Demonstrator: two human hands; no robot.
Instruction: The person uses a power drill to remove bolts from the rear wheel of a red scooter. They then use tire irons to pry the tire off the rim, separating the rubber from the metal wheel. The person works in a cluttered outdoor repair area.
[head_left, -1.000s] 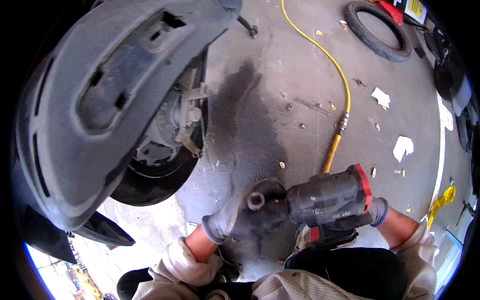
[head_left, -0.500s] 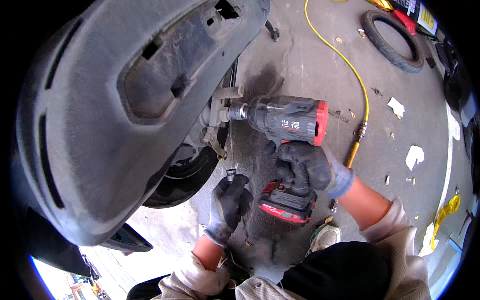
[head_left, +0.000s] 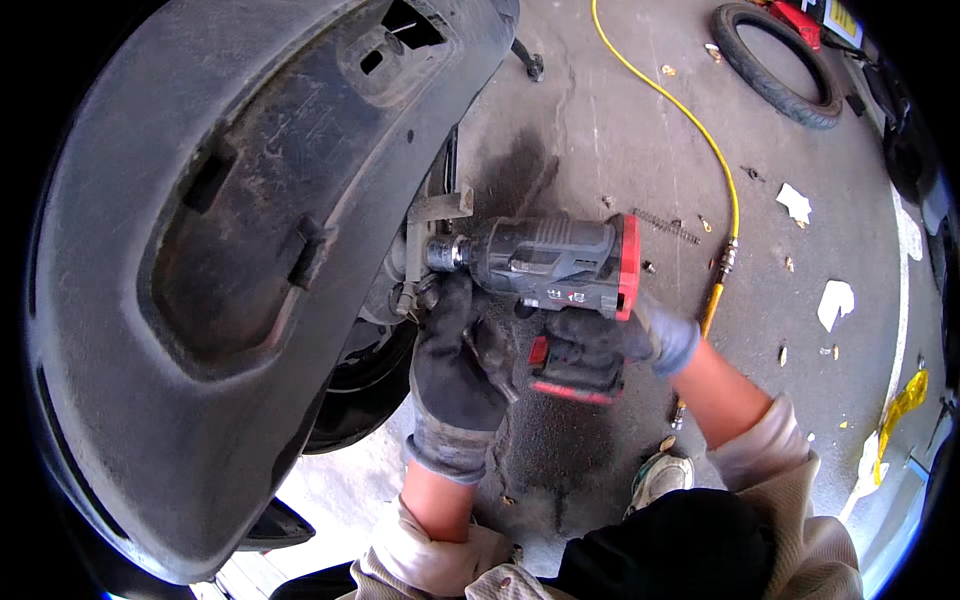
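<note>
A black-and-red cordless impact wrench [head_left: 550, 262] is level, its chrome socket [head_left: 445, 253] against a metal fitting [head_left: 420, 240] at the wheel hub, beside a large dark plastic body panel [head_left: 120, 330]. My right hand [head_left: 625, 335], in a dark glove with a grey cuff, is closed on the wrench's handle above its battery. My left hand [head_left: 450, 390], also gloved, is raised under the socket, fingers curled near the fitting. A slim metal piece [head_left: 495, 375] lies across its fingers; what exactly it is, I cannot make out. Part of the tyre [head_left: 355, 410] shows behind the panel.
On the floor [head_left: 620, 150] are a yellow air hose [head_left: 720, 160], a loose tyre [head_left: 830, 100], white scraps [head_left: 835, 305], a spring [head_left: 665, 228], small debris and a yellow plastic piece [head_left: 905, 410]. My shoe [head_left: 660, 485] is below the wrench. Dark objects line the right side.
The wrench has moved up and left from low beside my knees to the hub, its socket now at the fitting. My left hand has risen from below to just under the socket.
</note>
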